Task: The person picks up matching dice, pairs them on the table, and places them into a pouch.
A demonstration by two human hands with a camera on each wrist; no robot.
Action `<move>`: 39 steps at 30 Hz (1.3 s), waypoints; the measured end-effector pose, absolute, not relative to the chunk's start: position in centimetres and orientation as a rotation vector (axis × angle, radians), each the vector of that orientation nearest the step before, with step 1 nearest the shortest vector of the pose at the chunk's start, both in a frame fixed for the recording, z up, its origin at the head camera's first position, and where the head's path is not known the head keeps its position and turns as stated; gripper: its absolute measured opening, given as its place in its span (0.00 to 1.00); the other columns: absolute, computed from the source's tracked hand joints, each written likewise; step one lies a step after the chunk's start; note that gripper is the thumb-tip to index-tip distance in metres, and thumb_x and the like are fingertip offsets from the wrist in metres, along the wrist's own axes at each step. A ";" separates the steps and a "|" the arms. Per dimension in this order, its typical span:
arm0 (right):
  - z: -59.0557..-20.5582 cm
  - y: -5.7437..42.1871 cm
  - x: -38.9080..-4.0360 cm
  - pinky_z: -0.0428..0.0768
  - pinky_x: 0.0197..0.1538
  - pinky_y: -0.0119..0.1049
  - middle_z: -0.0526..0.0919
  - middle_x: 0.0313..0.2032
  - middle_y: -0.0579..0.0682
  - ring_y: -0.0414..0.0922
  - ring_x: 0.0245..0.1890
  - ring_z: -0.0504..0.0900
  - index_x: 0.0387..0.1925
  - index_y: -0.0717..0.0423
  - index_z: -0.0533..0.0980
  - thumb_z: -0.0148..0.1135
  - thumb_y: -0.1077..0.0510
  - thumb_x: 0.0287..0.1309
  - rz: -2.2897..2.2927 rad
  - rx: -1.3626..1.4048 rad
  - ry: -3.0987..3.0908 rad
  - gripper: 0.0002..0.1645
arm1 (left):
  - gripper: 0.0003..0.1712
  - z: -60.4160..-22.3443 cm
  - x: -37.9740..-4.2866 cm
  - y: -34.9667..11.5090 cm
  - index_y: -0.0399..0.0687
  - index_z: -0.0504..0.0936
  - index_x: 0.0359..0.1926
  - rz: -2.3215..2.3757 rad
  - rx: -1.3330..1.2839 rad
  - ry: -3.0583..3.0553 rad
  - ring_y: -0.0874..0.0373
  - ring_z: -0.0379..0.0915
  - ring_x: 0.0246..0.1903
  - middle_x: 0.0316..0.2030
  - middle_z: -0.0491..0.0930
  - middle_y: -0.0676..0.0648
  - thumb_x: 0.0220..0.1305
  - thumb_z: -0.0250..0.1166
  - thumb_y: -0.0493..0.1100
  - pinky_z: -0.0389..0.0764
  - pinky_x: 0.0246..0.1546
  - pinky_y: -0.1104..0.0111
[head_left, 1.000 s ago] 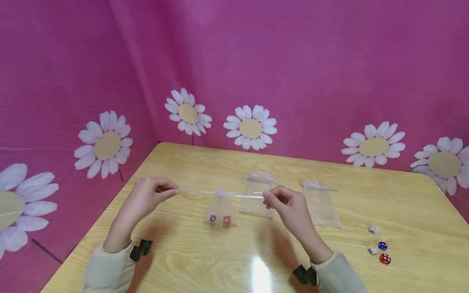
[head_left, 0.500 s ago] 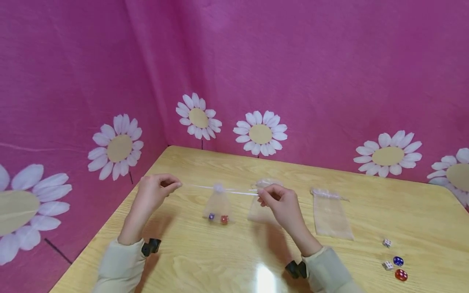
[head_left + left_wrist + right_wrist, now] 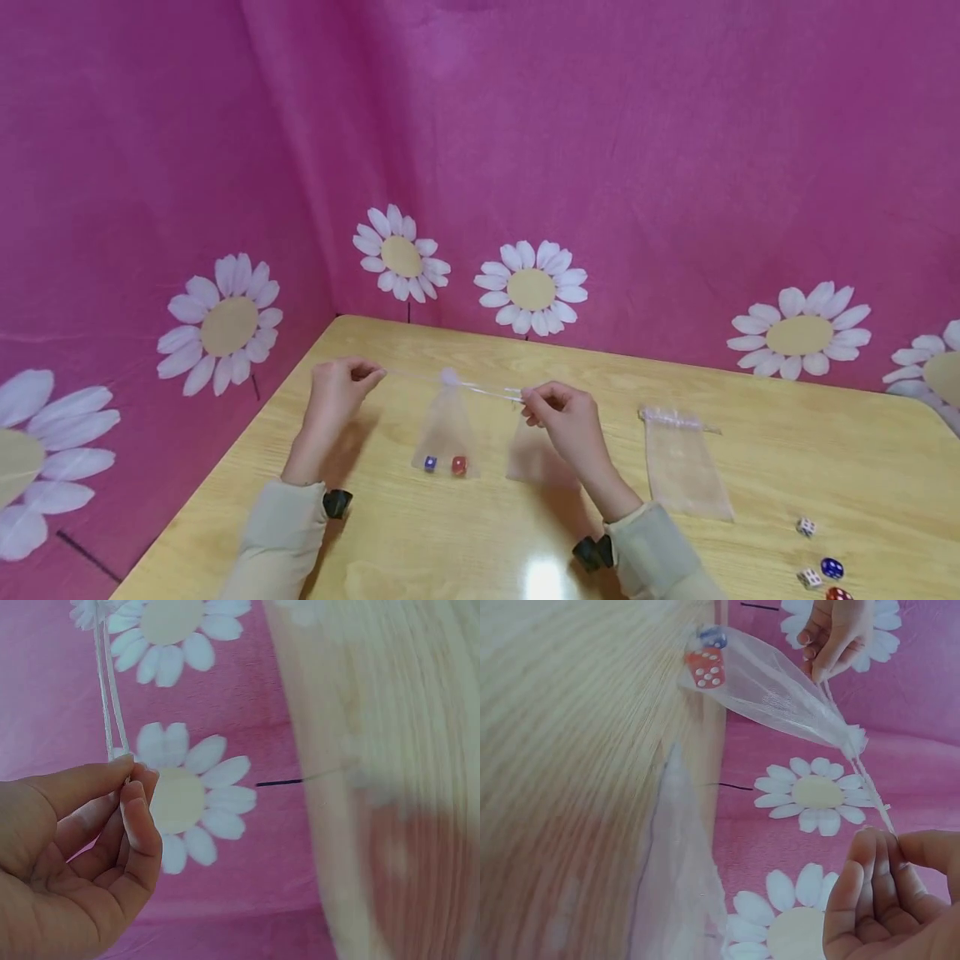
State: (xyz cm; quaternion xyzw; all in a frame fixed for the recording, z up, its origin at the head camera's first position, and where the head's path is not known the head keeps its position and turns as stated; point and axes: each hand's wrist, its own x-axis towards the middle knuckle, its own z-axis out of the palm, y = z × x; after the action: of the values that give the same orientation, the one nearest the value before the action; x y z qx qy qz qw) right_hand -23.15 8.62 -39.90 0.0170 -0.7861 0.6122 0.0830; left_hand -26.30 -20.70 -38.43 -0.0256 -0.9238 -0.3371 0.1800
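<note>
Between the hands stands a sheer white drawstring pouch [image 3: 446,425], its neck gathered tight. A blue die [image 3: 430,463] and a red die [image 3: 459,465] show through the fabric at its bottom. My left hand [image 3: 343,392] pinches one end of the drawstring between thumb and fingertips; two strands of the white cord [image 3: 109,690] run up from that pinch in the left wrist view. On the other side my right hand [image 3: 564,421] pinches the opposite cord [image 3: 874,791]. Both cords stretch out from the gathered neck [image 3: 853,741].
A second sheer pouch [image 3: 536,458] lies behind the right hand, partly covered by it. Farther right is another flat pouch [image 3: 686,467]. White dice [image 3: 806,527], a blue die [image 3: 832,568] and a red die [image 3: 838,593] lie at the table's right. Pink flowered cloth [image 3: 637,167] borders the table.
The hands have come slightly closer together, still pinching the cords. The pouch looks taller and more upright, its neck raised. The head view has shifted, so the other things sit lower in it.
</note>
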 end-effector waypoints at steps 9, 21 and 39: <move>-40.6 8.8 -24.4 0.82 0.33 0.31 0.85 0.24 0.54 0.36 0.23 0.79 0.32 0.67 0.82 0.63 0.57 0.63 1.755 0.018 -2.434 0.13 | 0.10 -39.7 -28.2 -19.8 0.36 0.87 0.36 -0.949 -0.045 -2.681 0.48 0.81 0.33 0.32 0.87 0.39 0.63 0.67 0.41 0.81 0.36 0.60; -40.7 9.2 -24.5 0.78 0.40 0.26 0.87 0.39 0.58 0.43 0.38 0.82 0.45 0.59 0.83 0.61 0.54 0.65 1.542 0.012 -2.477 0.14 | 0.16 -39.5 -28.0 -19.7 0.34 0.84 0.49 -0.984 -0.073 -2.667 0.45 0.83 0.40 0.42 0.86 0.36 0.63 0.67 0.40 0.84 0.40 0.56; -41.1 8.9 -21.2 0.80 0.41 0.27 0.88 0.37 0.51 0.39 0.35 0.82 0.40 0.58 0.84 0.65 0.58 0.62 1.526 0.232 -2.613 0.09 | 0.22 -38.9 -25.8 -15.1 0.40 0.82 0.55 -0.983 -0.398 -2.694 0.42 0.83 0.47 0.52 0.84 0.38 0.59 0.70 0.41 0.84 0.48 0.55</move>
State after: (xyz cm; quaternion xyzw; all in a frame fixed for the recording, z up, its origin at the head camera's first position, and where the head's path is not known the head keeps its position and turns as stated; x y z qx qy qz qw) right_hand -21.23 8.89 -41.12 0.0765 -0.8598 0.5021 0.0531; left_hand -25.85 -15.05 -38.91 -0.1365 -0.9235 -0.3369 0.1229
